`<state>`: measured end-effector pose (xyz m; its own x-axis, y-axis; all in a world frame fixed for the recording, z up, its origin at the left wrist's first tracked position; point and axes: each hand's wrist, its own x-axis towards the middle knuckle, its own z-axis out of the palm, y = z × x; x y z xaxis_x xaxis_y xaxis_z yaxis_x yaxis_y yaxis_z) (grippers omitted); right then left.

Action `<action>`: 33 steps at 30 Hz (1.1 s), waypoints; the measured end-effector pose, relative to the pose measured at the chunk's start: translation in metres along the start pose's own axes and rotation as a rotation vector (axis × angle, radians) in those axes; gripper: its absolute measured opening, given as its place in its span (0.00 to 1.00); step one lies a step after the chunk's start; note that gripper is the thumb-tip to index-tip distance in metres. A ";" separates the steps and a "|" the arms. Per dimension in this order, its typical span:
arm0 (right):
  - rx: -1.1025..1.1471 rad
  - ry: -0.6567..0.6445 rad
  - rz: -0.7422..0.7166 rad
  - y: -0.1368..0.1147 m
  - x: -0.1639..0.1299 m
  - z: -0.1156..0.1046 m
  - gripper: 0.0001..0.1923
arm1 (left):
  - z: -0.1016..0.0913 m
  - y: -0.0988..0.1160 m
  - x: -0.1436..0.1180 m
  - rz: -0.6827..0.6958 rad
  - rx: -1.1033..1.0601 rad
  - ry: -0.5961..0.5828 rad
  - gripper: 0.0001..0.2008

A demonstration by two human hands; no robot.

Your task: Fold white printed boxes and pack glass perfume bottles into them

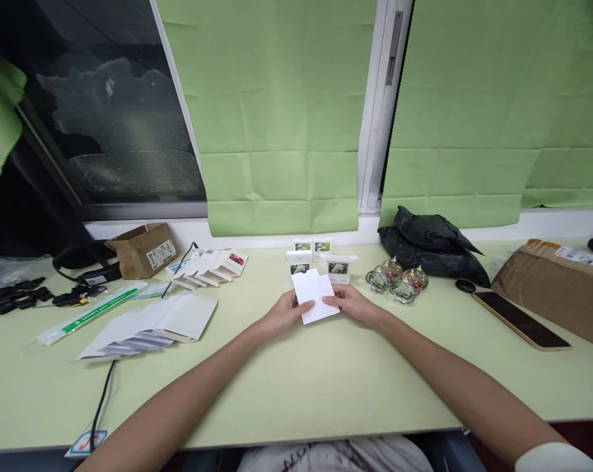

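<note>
Between my left hand (286, 312) and my right hand (354, 304) is a small white card carton (315, 295), held tilted over the middle of the table. It looks flattened, with a notched top edge. Both thumbs press on its near face, and the other fingers are mostly hidden behind it. Just beyond stand several small white boxes with flower pictures, among them a front box (338, 270) with its top flap up and a back box (322, 247). To the left lie a stack of flat white cartons (185, 317) and a fanned row of printed ones (212, 265).
Right of the boxes lie clear-wrapped ornaments (397, 280), black plastic bags (427, 246), a mouse (466, 286), a phone (521, 319) and a large cardboard box (555, 285). At left are an open brown box (146, 250), a green-striped plastic sleeve (92, 313) and a black cable (103, 400).
</note>
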<state>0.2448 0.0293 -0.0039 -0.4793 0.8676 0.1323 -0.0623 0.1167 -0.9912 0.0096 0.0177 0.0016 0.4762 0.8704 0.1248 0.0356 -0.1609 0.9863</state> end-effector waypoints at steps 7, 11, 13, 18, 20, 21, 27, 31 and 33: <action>0.024 -0.001 0.003 0.000 -0.002 -0.001 0.24 | -0.001 -0.003 0.002 0.004 0.043 -0.017 0.23; -0.009 0.050 0.030 0.005 -0.001 -0.003 0.23 | -0.001 -0.002 0.001 0.007 0.020 -0.042 0.24; -0.013 0.056 0.033 0.007 0.000 -0.003 0.24 | 0.000 -0.001 0.001 0.002 0.009 -0.037 0.23; 0.019 0.062 0.011 0.008 0.001 -0.002 0.23 | 0.002 -0.001 0.001 -0.070 0.055 0.018 0.30; 0.001 0.068 0.004 0.009 0.001 -0.001 0.24 | 0.002 -0.002 0.002 -0.078 0.075 0.039 0.30; -0.020 0.070 0.001 0.009 0.001 -0.001 0.24 | 0.001 -0.003 0.002 -0.074 0.094 0.046 0.30; -0.111 0.065 -0.048 0.008 0.001 -0.001 0.26 | 0.002 0.000 -0.002 0.027 0.319 0.104 0.28; -0.109 0.037 -0.084 0.011 0.003 -0.003 0.25 | 0.006 0.006 -0.008 0.175 0.589 0.171 0.24; -0.098 0.037 -0.101 0.014 0.004 -0.003 0.24 | 0.008 0.008 -0.012 0.248 0.766 0.183 0.22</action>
<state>0.2450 0.0358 -0.0168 -0.4422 0.8661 0.2331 -0.0220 0.2493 -0.9682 0.0112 0.0025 0.0070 0.4007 0.8192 0.4103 0.5691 -0.5735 0.5892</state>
